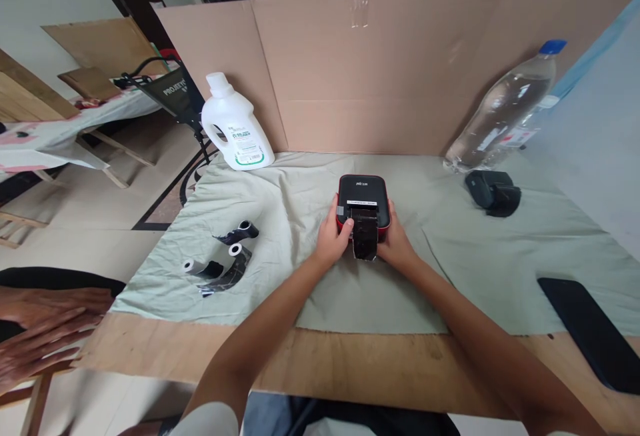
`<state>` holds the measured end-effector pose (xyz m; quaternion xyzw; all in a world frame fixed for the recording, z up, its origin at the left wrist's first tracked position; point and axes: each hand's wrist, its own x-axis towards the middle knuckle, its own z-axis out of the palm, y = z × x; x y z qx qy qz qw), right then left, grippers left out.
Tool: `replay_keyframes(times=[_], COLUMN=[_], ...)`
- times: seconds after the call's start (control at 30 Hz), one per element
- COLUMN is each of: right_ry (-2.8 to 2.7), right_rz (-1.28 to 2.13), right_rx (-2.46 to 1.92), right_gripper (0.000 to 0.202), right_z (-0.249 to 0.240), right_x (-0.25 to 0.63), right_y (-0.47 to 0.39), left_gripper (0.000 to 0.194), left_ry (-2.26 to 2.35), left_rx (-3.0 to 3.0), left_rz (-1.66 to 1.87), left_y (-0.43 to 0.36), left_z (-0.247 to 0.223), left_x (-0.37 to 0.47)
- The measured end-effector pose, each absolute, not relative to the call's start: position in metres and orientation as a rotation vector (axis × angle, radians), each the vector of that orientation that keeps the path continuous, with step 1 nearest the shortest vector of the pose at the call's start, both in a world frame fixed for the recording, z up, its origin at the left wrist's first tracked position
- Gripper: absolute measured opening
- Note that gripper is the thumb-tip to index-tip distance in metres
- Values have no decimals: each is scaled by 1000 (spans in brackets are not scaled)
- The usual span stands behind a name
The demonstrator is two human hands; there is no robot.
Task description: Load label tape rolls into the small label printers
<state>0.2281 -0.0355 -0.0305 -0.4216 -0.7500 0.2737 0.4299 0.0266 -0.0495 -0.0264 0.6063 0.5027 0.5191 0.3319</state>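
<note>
A small black label printer [362, 191] with a red lower edge lies at the middle of the cloth. My left hand [332, 235] grips its left side, with the thumb near the front. My right hand [397, 239] wraps round its right side; some of those fingers are hidden. A glossy black strip [365, 236] hangs out of the printer's front between my hands. Left of my arms lie several small rolls of black strip, among them a curled roll [235, 269] with a white core and a smaller roll [244, 231] behind it.
A white detergent jug [239, 126] and a tilted clear water bottle [505, 106] stand before a cardboard wall [380, 69]. At right are a black device [493, 191] and a black phone [590, 329]. Another person's hands [50, 329] rest at far left, beyond the wooden table edge [360, 363].
</note>
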Motion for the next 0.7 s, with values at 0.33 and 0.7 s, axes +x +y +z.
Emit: replay_keyframes(times=[0.33, 0.7], right_ry=[-1888, -1789], right_rz=[735, 694], right_rx=[-1079, -1175], right_gripper=[136, 108], right_z=[-46, -35], right_x=[236, 234], right_y=[-33, -37], left_gripper=[83, 43], left_ry=[1260, 1287], left_rx=[1657, 1606], left_rz=[1316, 1445], left_y=[-54, -55], left_z=[-33, -39], left_x=[25, 27])
